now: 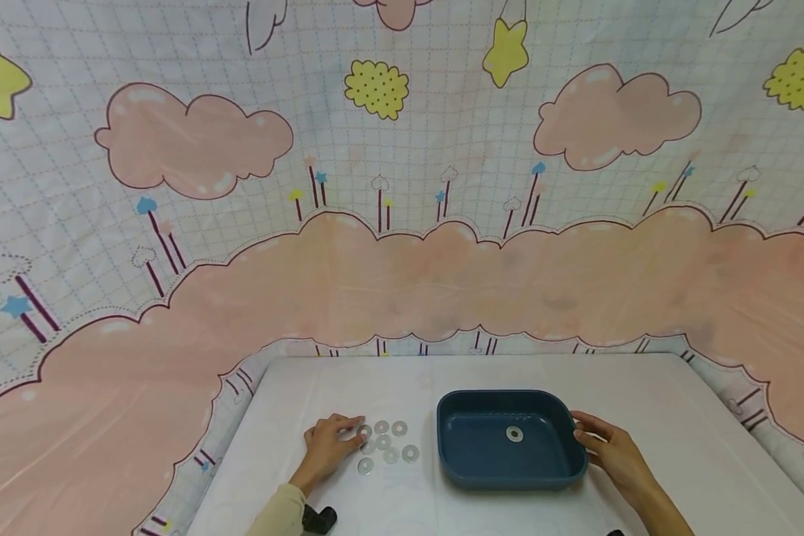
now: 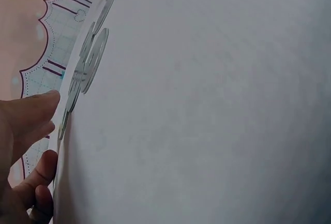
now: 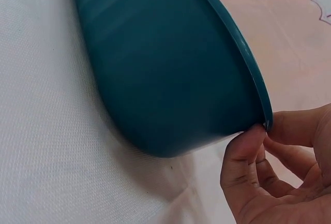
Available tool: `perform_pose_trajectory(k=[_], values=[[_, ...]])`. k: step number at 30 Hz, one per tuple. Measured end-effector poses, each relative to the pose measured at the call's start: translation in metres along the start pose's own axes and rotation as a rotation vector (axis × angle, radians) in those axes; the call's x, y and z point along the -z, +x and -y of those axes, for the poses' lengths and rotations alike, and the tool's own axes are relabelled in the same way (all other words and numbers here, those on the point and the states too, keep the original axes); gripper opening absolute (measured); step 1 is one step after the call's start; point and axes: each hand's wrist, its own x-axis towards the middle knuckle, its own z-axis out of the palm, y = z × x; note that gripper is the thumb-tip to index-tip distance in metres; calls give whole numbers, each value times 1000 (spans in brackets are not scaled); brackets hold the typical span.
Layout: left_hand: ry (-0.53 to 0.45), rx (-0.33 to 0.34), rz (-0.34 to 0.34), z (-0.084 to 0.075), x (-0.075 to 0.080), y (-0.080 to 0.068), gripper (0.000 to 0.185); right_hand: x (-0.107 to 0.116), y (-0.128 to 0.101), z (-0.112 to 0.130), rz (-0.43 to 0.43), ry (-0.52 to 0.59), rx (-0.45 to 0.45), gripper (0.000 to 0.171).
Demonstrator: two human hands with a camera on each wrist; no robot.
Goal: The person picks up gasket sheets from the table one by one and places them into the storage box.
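A dark blue rectangular tray (image 1: pixel 502 395) stands on the white table (image 1: pixel 643 394), with one metal washer (image 1: pixel 514 434) lying in it. Several more washers (image 1: pixel 391 454) lie flat on the table just left of the tray. My left hand (image 1: pixel 356 435) rests beside them, its fingertips touching the nearest washer, with nothing lifted. In the left wrist view the washers (image 2: pixel 95 53) show edge-on beyond my left hand (image 2: pixel 49 131). My right hand (image 1: pixel 579 432) holds the tray's right rim. The right wrist view shows my right hand (image 3: pixel 264 136) pinching the rim of the tray (image 3: pixel 170 69).
A cartoon cloth with pink clouds and yellow stars (image 1: pixel 402 223) hangs behind the table and drapes round its sides. The table's back edge runs just beyond the tray. A black wrist mount (image 1: pixel 319 519) shows at my left sleeve.
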Motion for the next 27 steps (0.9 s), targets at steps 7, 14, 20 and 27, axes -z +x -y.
perform_pose_trajectory(k=[7,14,20,27], values=[[38,-22,-8,-1,0,-1,32,0,-1,1,-1,6,0,55],[50,-8,-8,-1,0,-2,27,0,0,0,1,-2,-6,56],[20,15,1,-1,0,-2,24,-1,0,0,2,-1,-8,56],[-50,24,-25,-1,0,-3,23,-1,0,1,1,2,-3,55]])
